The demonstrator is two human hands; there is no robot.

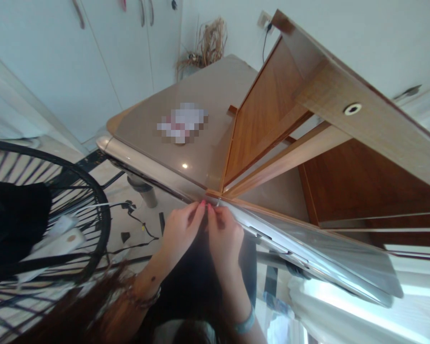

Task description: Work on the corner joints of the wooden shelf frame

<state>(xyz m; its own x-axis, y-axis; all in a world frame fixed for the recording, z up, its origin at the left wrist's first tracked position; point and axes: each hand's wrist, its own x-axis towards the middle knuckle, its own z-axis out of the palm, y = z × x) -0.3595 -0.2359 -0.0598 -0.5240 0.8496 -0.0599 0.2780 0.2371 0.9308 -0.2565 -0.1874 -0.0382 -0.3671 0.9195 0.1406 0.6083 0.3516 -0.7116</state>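
Note:
My left hand (181, 229) and my right hand (226, 234) meet at the near edge of a glossy beige table (143, 129). On each, thumb and fingers are pinched together. The fingertips nearly touch one another, and whatever lies between them is too small to make out. Just beyond them a corner of a wooden furniture piece (263, 114) rests on the table. It has brown panels, pale slats and a thick board (322, 81) with a round metal-rimmed hole (353, 109). A small shiny bit shows beside my right fingertips.
A blurred-out white and pink item (182, 123) lies on the table. At left stands a black wire chair (103, 210) holding dark cloth and a white power strip (62, 241) with cables. Dried plants (213, 40), white cupboards (129, 48) and a wall socket (264, 19) are behind.

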